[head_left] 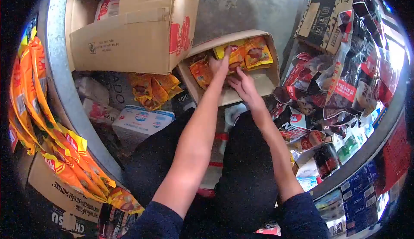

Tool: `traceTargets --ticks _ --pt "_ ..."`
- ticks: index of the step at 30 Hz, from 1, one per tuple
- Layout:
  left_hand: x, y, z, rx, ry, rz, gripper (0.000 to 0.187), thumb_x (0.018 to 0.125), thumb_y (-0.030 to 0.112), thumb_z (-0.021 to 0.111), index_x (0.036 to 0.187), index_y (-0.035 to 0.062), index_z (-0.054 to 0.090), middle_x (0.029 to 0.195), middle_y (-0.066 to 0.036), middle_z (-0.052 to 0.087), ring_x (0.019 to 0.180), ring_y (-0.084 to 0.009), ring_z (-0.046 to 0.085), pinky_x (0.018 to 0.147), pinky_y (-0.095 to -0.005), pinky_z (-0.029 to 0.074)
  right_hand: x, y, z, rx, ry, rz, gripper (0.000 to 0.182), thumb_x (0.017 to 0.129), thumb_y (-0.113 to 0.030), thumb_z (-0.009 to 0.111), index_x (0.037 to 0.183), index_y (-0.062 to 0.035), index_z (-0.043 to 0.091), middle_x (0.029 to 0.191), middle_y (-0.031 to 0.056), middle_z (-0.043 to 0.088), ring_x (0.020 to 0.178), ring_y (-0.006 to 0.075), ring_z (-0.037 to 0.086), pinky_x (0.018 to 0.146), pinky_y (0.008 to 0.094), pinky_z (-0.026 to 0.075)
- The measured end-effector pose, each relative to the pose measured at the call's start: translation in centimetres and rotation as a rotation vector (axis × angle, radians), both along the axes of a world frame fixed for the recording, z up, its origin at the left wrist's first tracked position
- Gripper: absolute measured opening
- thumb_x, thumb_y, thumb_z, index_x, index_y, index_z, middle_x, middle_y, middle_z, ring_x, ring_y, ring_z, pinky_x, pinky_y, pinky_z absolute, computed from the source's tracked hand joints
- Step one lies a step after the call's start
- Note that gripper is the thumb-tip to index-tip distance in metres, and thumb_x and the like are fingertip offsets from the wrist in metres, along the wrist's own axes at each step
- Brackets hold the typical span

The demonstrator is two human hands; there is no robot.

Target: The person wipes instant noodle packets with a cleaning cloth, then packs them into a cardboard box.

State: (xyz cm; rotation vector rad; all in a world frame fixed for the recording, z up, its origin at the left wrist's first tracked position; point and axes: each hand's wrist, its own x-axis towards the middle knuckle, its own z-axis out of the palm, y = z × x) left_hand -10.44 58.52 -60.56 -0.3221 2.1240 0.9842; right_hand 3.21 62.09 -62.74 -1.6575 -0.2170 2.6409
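A small open cardboard box (258,81) lies on the floor ahead of me, holding yellow and orange snack packets (252,53). My left hand (221,64) reaches into the box and its fingers close on one yellow packet (233,56). My right hand (242,85) hovers just to the right of it inside the box, fingers spread, touching the packets or the box floor. Both forearms stretch forward from dark sleeves.
A large closed-sided cardboard box (129,28) stands at upper left. Loose orange packets (151,88) and a white carton (142,120) lie on the floor. Hanging orange sachet strips (47,122) fill the left; dark coffee packs (345,79) crowd the right shelf.
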Motion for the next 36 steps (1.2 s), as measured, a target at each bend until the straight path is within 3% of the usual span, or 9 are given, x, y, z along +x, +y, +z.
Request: traceTargets --ticks 6,13,18,20,21,25,29,32,36 --pt "1.5 -0.8 -1.9 0.293 -0.035 0.060 0.063 0.086 0.056 0.075 0.117 0.0018 0.069 0.107 -0.010 0.074 0.101 -0.0234 0.070 0.089 -0.0357 0.052 -0.1 -0.1 -1.5 0.101 0.120 -0.039 0.035 0.100 -0.023 0.062 0.127 -0.0025 0.052 0.114 0.0093 0.061 0.104 0.0234 0.061 0.090 0.0433 0.052" --pt "0.3 -0.1 -1.9 0.173 -0.119 0.030 0.065 0.090 0.057 0.069 0.122 0.0011 0.066 0.115 -0.013 0.072 0.105 -0.0230 0.067 0.094 -0.0362 0.050 -0.1 0.3 -0.3 0.036 0.115 -0.006 0.040 0.101 -0.034 0.060 0.130 -0.0071 0.053 0.119 0.0120 0.065 0.113 0.0258 0.061 0.100 0.0432 0.048" --pt "2.1 -1.0 -0.5 0.185 0.225 0.099 0.060 0.092 0.045 0.070 0.123 -0.0065 0.062 0.115 -0.017 0.070 0.104 -0.0270 0.066 0.097 -0.0379 0.048 -0.3 2.3 2.1 -0.102 0.012 0.390 0.054 0.092 -0.041 0.073 0.130 -0.0052 0.057 0.120 0.0049 0.064 0.106 0.0187 0.061 0.092 0.0351 0.049" --pt "4.7 -2.2 -0.8 -0.164 0.596 0.055 0.049 0.093 0.039 0.069 0.114 -0.0057 0.064 0.107 -0.017 0.071 0.096 -0.0274 0.068 0.090 -0.0385 0.051 -0.2 3.3 2.5 -0.059 0.051 0.570 0.051 0.092 -0.040 0.074 0.125 -0.0039 0.061 0.114 0.0041 0.067 0.097 0.0159 0.064 0.084 0.0302 0.052" --pt "5.2 -2.8 0.4 -0.161 0.488 0.074 0.045 0.094 0.037 0.068 0.112 -0.0050 0.064 0.104 -0.017 0.071 0.094 -0.0268 0.068 0.087 -0.0385 0.052 -0.1 3.3 1.9 -0.008 0.026 0.677 0.043 0.091 -0.038 0.076 0.113 -0.0020 0.068 0.100 0.0027 0.070 0.082 0.0126 0.065 0.071 0.0246 0.052" --pt "8.6 -7.6 0.0 -0.160 0.278 0.122 0.030 0.097 0.027 0.066 0.105 -0.0016 0.063 0.094 -0.013 0.071 0.082 -0.0233 0.069 0.075 -0.0370 0.054 0.6 4.4 1.5 0.225 0.185 1.119 0.047 0.095 -0.024 0.071 0.128 0.0086 0.061 0.115 0.0117 0.071 0.104 0.0162 0.068 0.092 0.0277 0.055" --pt "9.7 -10.5 -1.3 -0.116 0.187 0.356 0.022 0.098 0.021 0.065 0.098 -0.0005 0.062 0.082 -0.009 0.069 0.074 -0.0183 0.068 0.068 -0.0327 0.053 -0.3 6.9 6.5 0.399 0.316 1.301 0.043 0.094 -0.028 0.072 0.124 0.0021 0.068 0.111 0.0093 0.074 0.101 0.0147 0.068 0.088 0.0270 0.054" --pt "7.7 -9.9 2.2 -0.061 0.244 0.388 0.021 0.093 0.019 0.069 0.094 -0.0012 0.065 0.082 -0.013 0.071 0.075 -0.0247 0.069 0.072 -0.0371 0.054 -2.3 9.2 10.1 0.320 0.295 1.436 0.038 0.094 -0.031 0.072 0.118 -0.0021 0.072 0.106 0.0057 0.074 0.095 0.0131 0.067 0.086 0.0271 0.054" --pt "6.9 -9.3 3.7 0.007 0.167 0.399 0.025 0.097 0.024 0.067 0.105 0.0003 0.063 0.091 -0.012 0.072 0.077 -0.0218 0.070 0.072 -0.0350 0.055 -8.0 10.6 17.8 0.486 0.439 1.520 0.032 0.094 -0.035 0.070 0.107 -0.0063 0.076 0.099 0.0037 0.074 0.089 0.0109 0.066 0.084 0.0291 0.054"
